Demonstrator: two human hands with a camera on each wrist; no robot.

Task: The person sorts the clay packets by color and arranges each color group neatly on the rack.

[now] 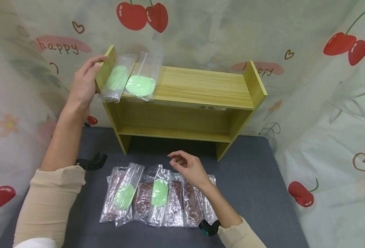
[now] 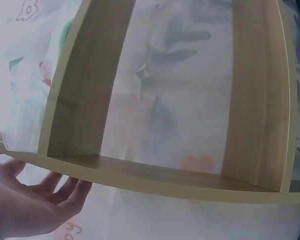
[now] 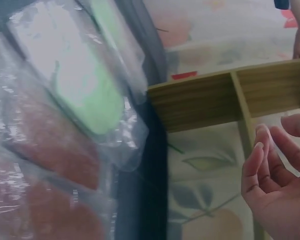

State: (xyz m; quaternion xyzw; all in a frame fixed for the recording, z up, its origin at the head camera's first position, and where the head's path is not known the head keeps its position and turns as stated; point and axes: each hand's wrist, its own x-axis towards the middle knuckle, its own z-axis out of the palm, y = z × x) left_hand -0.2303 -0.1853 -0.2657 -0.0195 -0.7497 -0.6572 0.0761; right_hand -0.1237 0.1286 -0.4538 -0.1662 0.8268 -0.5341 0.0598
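My left hand (image 1: 84, 81) grips the upper left side panel of a small wooden shelf (image 1: 204, 86), with its fingers (image 2: 65, 192) against the panel's outer face. Beside it on the top board lie two clear plastic packets with green oval patches: a left packet (image 1: 118, 78) leaning on the side panel and a right packet (image 1: 141, 84). My right hand (image 1: 192, 169) hovers in front of the shelf, fingers loosely bent and holding nothing. Below it, a row of clear packets with brown contents (image 1: 174, 199) lies on the dark table; two green-patched packets (image 1: 125, 196) lie on top.
The shelf's lower board (image 1: 176, 132) runs between its side panels above the dark grey table (image 1: 250, 193). A printed curtain (image 1: 198, 38) with cherries hangs close behind the shelf and along both sides. Each wrist wears a black strap.
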